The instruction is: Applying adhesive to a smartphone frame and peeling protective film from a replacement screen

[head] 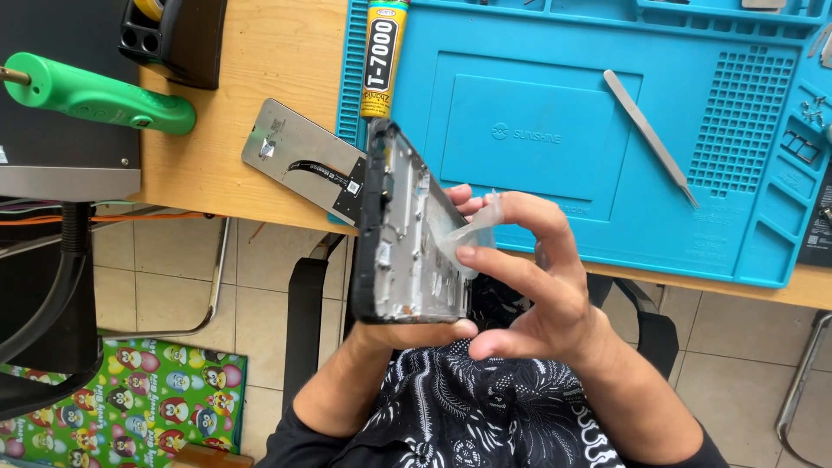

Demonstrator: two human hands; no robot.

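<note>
— What's over on the left?

— A green tool (104,94) lies on a dark box at the far left; just right of it a black holder (178,39) sits at the far edge of the wooden bench (260,52); below, on the floor, a green patterned sheet (130,403).

— And coming toward the middle?

— A grey panel (299,156) lies flat on the bench, its right end running behind the phone frame (403,234); far of it a yellow glue tube (383,56) rests on the left edge of the blue mat (555,130).

— Where's the frame itself?

— Off the bench, held upright and edge-on in front of the near edge, above the person's lap; the left hand (407,334) grips it from below, mostly hidden behind it, with a thumb showing at the bottom corner — closed around the frame.

— The right hand?

— The right hand (529,286) is just right of the frame, fingers partly curled; index finger and thumb pinch a strip of clear film (472,230) that runs from the fingers to the frame's inner face.

— Farther right?

— Tweezers (650,134) lie slantwise on the mat, well apart from the hands; small screws sit in the tray cells at the far right edge.
</note>
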